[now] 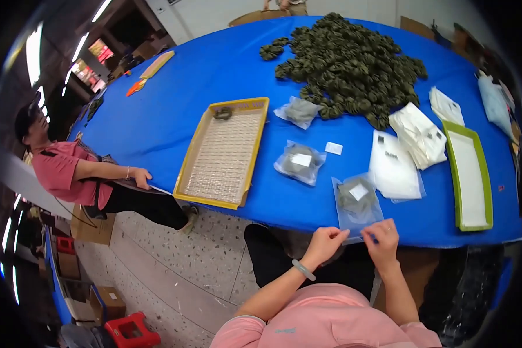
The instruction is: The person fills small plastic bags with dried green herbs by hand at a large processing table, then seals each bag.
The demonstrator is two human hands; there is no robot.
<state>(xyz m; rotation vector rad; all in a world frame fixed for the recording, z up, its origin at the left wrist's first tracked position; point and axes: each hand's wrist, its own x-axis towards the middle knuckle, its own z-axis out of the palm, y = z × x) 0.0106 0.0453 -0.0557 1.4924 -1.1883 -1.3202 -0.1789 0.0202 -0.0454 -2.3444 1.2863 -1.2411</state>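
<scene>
At the table's near edge lies a clear plastic bag with a dark green scrunchie and a white label inside. My left hand pinches the bag's near edge on the left, thumb and forefinger pressed together. On the right, my right hand is closed on the same edge. Just beyond are two more bagged scrunchies, one with a label on top and one farther back. A loose white label lies beside them. Stacked clear bags lie to the right.
A big heap of dark green scrunchies covers the far part of the blue table. A yellow tray stands left, a green tray right. A co-worker stands at the left edge; a red stool is on the floor.
</scene>
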